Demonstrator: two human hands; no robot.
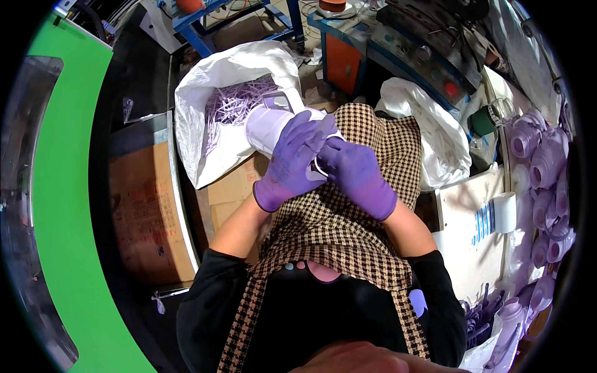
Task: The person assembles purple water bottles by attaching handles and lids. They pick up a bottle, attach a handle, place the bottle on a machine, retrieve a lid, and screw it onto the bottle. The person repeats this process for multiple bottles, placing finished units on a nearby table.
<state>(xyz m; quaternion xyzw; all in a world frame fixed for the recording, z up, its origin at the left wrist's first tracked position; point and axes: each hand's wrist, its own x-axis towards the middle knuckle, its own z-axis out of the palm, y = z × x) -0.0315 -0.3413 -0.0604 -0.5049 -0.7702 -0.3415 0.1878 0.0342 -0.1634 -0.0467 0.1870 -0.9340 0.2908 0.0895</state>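
While both purple-gloved hands meet over the lap, the head view shows a white woven plastic sack [205, 105] standing open beyond them, its mouth holding a heap of thin lilac plastic trimmings [239, 102]. A pale lilac moulded plastic jug [266, 124] with a looped handle lies tilted just in front of that sack's mouth, above a brown-and-cream houndstooth apron [348, 217]. The left hand [292, 163] is wrapped around the jug's body, fingers curled and pressed against its side. The right hand [356, 173] is closed at the jug's rim, fingers bent together against the left hand's fingertips; what it pinches there is hidden by the gloves. A second white plastic bag [435, 140] slumps to the right of the apron. Along the right edge, a row of finished lilac plastic jugs [544, 161] is stacked on its side. A flattened brown cardboard box [146, 211] lies at the left, beside a bright green panel [62, 186].
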